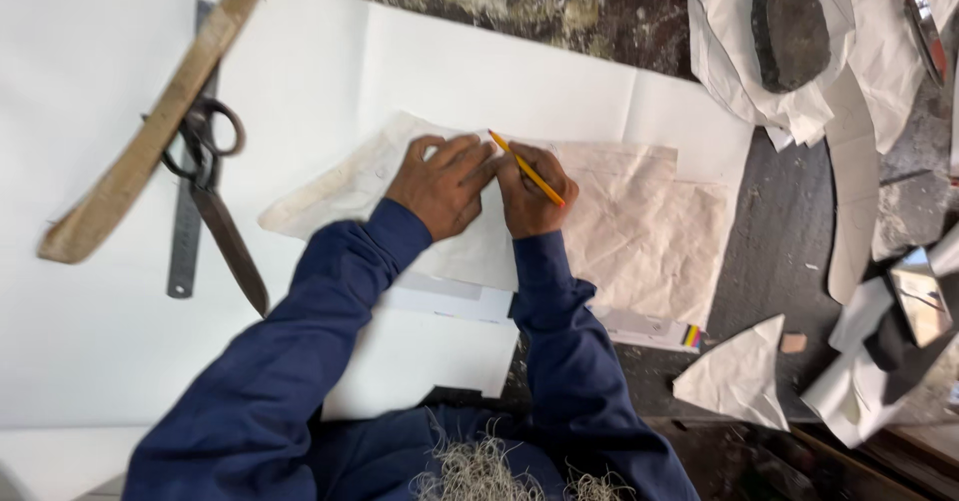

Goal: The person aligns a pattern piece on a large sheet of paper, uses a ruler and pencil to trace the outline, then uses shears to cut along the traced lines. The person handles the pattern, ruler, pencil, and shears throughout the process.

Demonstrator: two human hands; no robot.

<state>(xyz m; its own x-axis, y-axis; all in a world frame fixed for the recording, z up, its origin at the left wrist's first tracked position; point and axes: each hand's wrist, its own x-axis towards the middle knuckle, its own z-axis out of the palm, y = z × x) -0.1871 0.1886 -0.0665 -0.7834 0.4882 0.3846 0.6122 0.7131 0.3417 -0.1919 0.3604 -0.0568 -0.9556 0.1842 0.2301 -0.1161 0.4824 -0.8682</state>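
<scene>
Right hand (532, 199) holds yellow pencil (526, 168) — left hand (440, 183) flat on creased paper (639, 231).

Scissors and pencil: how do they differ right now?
The scissors lie untouched on the white sheet, left of the hands; the pencil is gripped in the right hand. The scissors are dark metal and large; the pencil is yellow and thin. Both lie slanted.

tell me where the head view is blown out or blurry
Head view: the white sheet at left is overexposed, nearly featureless; the scissors, the pencil and both hands stay fairly sharp; the shiny objects at the right edge are soft and glary.
</scene>
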